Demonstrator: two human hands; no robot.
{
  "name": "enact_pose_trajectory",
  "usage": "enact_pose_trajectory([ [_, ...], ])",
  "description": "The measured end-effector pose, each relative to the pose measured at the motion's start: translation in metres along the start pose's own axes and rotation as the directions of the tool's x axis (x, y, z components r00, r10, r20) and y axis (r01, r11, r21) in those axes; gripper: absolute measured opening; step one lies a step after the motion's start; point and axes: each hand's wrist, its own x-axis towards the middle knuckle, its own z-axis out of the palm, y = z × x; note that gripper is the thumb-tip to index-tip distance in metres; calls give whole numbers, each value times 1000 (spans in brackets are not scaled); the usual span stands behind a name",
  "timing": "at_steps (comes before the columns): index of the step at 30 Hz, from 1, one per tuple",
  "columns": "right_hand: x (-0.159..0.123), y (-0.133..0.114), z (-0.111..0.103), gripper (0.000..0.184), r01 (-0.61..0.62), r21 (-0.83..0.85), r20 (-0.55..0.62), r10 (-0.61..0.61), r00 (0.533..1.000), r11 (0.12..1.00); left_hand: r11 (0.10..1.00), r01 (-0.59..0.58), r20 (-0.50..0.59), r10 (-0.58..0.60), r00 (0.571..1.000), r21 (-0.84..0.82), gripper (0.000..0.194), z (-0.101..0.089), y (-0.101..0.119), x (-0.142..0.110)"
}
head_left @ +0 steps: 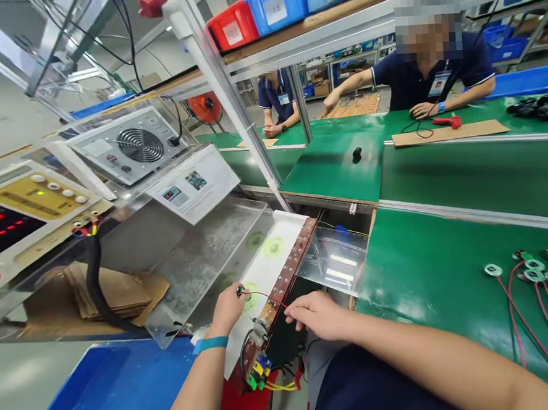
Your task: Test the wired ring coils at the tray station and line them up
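Observation:
My left hand (229, 310), a blue band at its wrist, pinches a small dark round part (241, 290) above a white sheet. From that part a thin red wire (261, 294) runs right to my right hand (318, 313), whose fingers are closed on it. Beneath the wire lies a reddish-brown strip (289, 266) set with rows of metal studs. Greenish ring marks show on the white sheet (287, 226), partly under a clear plastic cover (212, 252). At the strip's near end are a metal clamp (261, 328) and coloured connectors (259, 373).
Several round parts with red wires (533, 269) lie on the green mat (421, 270) at right. A test instrument (28, 207) with a red display stands left, above a blue bin (113, 388). Two people sit across the bench; a metal post (234, 96) rises ahead.

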Motion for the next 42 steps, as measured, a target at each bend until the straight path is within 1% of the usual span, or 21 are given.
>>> enact_pose_trajectory([
  [2,15,3,18,28,-66,21,9,66,998,998,1000,22,37,-22,999,2,16,13,-8,2],
  [4,22,6,29,32,-103,48,28,102,994,994,1000,31,74,-31,997,0,13,23,-13,3],
  [6,24,8,33,33,-124,73,43,121,992,990,999,40,96,-39,995,-5,13,28,-16,4],
  [9,26,10,34,29,-146,127,52,141,989,981,998,59,107,-57,993,-23,15,30,-18,6],
  [13,34,11,37,19,-133,215,41,127,991,968,993,72,122,-60,991,-98,12,24,-18,7],
  [15,39,10,38,14,-122,242,20,121,992,963,984,88,89,-74,993,-153,18,16,-15,1],
  [17,44,10,39,13,-105,268,5,107,994,958,969,117,23,-114,993,-217,27,5,-10,-12],
  [19,48,9,40,17,-89,300,-2,93,996,950,946,135,-20,-147,989,-296,29,-8,1,-34],
  [20,50,8,41,20,-84,311,-2,89,996,947,911,145,12,-152,988,-387,33,-15,7,-47],
  [21,52,7,43,23,-82,314,6,85,996,946,843,166,82,-144,986,-511,39,-21,15,-61],
  [22,53,5,44,25,-83,308,25,79,997,948,738,205,177,-118,977,-643,46,-27,24,-74],
  [23,53,4,46,27,-87,294,52,75,996,952,605,260,276,-69,959,-753,51,-31,33,-87],
  [24,53,3,49,28,-92,274,86,70,994,957,472,323,362,-9,932,-821,54,-34,42,-97],
  [25,52,1,52,28,-91,248,123,62,990,964,367,381,425,44,904,-849,55,-36,50,-106],
  [26,51,0,55,27,-84,213,154,52,987,973,307,423,464,72,883,-853,55,-37,56,-113],
  [28,47,-1,61,27,-34,108,176,15,984,994,248,470,499,70,864,-847,53,-37,64,-121],
  [30,43,-1,66,28,51,-40,149,-45,988,998,230,470,485,5,875,-852,52,-34,66,-127],
  [33,42,1,74,31,134,-221,129,-107,986,966,283,410,405,-81,911,-867,49,-29,58,-134],
  [36,45,6,80,33,182,-308,147,-142,979,934,341,371,355,-111,928,-864,46,-26,48,-142],
  [39,49,13,86,37,247,-381,157,-200,967,891,350,357,337,-118,934,-866,42,-26,42,-147],
  [42,51,20,91,35,295,-445,167,-246,955,846,358,347,322,-130,938,-867,39,-27,40,-151],
])
